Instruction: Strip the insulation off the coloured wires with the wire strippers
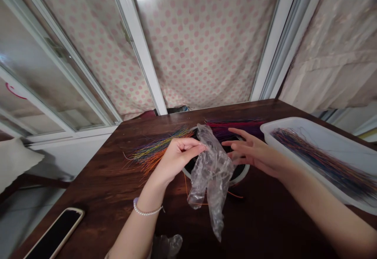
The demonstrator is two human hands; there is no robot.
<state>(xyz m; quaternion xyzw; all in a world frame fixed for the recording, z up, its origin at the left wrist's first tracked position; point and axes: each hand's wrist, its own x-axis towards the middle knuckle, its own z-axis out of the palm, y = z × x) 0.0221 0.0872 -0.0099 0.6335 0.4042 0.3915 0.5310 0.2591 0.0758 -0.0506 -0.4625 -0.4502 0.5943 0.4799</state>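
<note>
From my remote seat, the left grip (176, 158), a bare hand with a white pearl bracelet (145, 210) at the wrist, is closed with its fingers curled, apparently pinching the top of a crumpled clear plastic film (210, 176). The film hangs in the middle of the frame above a dark wood tabletop (88, 188). The right grip (253, 151) is open with its fingers spread, just beside the film, and I cannot tell whether it touches.

I judge the film to be almost weightless, soft and slippery, likely to fold and cling to itself. A gathered fold near the top, where the left grip sits, looks like the surest place to hold it.

Behind the film, a round black dish with a white rim (244, 172) sits at centre, mostly hidden. Fanned out around it are a bunch of thin yellow, blue and orange wires (159, 153) to the left and a bunch of thin red and purple wires (235, 126) at the upper side. On the right, a shallow white plastic tray (282, 127) holds a long bundle of thin multicoloured wires (324, 160). A second piece of clear plastic (167, 246) shows at the bottom edge, and a black smartphone with a gold edge (54, 233) lies at lower left.
</note>
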